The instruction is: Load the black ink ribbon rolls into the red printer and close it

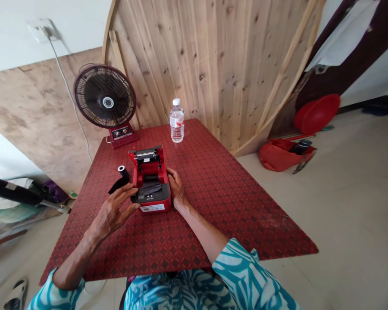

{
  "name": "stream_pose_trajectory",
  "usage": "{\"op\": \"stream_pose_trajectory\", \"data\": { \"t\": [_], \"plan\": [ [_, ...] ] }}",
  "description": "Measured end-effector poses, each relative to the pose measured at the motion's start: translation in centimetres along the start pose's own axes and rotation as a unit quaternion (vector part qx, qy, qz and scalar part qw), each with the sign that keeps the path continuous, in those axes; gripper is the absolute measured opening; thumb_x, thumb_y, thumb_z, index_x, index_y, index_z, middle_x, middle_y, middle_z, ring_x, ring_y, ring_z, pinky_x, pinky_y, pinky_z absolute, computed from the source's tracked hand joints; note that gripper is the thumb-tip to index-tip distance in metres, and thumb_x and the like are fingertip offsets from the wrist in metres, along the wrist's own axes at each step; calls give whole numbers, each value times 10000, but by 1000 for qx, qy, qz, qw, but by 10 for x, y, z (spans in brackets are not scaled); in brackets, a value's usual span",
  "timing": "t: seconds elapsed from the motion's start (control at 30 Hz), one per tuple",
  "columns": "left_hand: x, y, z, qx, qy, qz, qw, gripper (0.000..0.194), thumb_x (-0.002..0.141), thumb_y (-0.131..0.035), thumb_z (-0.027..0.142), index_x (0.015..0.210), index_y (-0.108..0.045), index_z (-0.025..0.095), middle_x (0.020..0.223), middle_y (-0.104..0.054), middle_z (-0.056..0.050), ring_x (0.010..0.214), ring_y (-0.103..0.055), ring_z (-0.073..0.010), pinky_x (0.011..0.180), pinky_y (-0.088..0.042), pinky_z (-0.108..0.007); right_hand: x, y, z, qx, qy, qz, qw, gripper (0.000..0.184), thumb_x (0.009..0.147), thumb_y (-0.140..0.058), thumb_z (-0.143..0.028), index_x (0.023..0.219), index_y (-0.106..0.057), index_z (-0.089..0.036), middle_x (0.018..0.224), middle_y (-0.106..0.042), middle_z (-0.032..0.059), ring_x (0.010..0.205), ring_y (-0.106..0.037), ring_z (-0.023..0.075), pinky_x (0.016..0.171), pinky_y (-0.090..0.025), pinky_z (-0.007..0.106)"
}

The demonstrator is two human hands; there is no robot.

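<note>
A red and black label printer (153,206) sits on the patterned red table (213,193) with its lid (146,156) raised. A dark roll shows inside it, and a loose black strip (151,189) lies over its front panel. My left hand (114,211) has its fingers stretched and thumb apart, the tips at the printer's front left corner. Along the printer's right side, my right hand (177,185) is curled against the casing; some of its fingertips are hidden. A small black ribbon roll (123,171) with a white core lies left of the printer, its tail trailing toward my left hand.
A dark red fan (107,101) stands at the table's back left, its cord running to a wall socket (44,31). A water bottle (177,121) stands near the back edge. Wooden boards (207,64) lean behind. A red bag (274,156) lies on the floor at right.
</note>
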State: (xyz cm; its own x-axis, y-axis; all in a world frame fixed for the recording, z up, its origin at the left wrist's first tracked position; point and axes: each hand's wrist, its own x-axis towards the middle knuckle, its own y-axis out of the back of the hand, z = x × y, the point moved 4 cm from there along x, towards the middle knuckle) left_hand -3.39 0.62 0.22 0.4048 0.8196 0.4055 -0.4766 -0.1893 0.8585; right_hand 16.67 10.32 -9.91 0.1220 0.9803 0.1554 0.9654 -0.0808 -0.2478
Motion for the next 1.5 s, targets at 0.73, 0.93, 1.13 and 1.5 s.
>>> {"op": "stream_pose_trajectory", "data": {
  "t": [0.73,0.93,1.13,1.5],
  "plan": [
    [34,27,-30,-84,102,151,980,323,934,-542,417,1125,-676,194,1169,-697,-92,1118,-640,-231,994,-497,-393,3,0,1,14,-23,3,1000,376,841,-514,-419,1145,-656,-248,1223,-669,36,1182,-576,221,1061,-411,390],
    [75,7,-43,-178,180,138,958,593,916,-489,548,1364,-510,159,1404,-554,-144,1308,-508,-287,1079,-421,-449,7,0,4,28,-26,5,999,390,821,-531,-429,1144,-652,-246,1232,-669,41,1190,-576,236,1068,-404,412],
    [98,1,-47,-223,185,140,947,544,922,-492,515,1341,-527,169,1356,-599,-123,1290,-522,-281,1092,-400,-444,8,2,11,26,-15,-12,999,358,844,-540,-428,1137,-663,-264,1207,-678,29,1170,-583,231,1057,-406,412],
    [53,-7,25,-24,-100,-30,994,264,922,-595,389,1093,-686,210,1043,-743,-74,987,-681,-224,904,-495,-394,9,2,8,-3,-9,1,1000,365,830,-514,-413,1114,-672,-247,1192,-685,39,1150,-590,228,1049,-411,410]
  ]
}}
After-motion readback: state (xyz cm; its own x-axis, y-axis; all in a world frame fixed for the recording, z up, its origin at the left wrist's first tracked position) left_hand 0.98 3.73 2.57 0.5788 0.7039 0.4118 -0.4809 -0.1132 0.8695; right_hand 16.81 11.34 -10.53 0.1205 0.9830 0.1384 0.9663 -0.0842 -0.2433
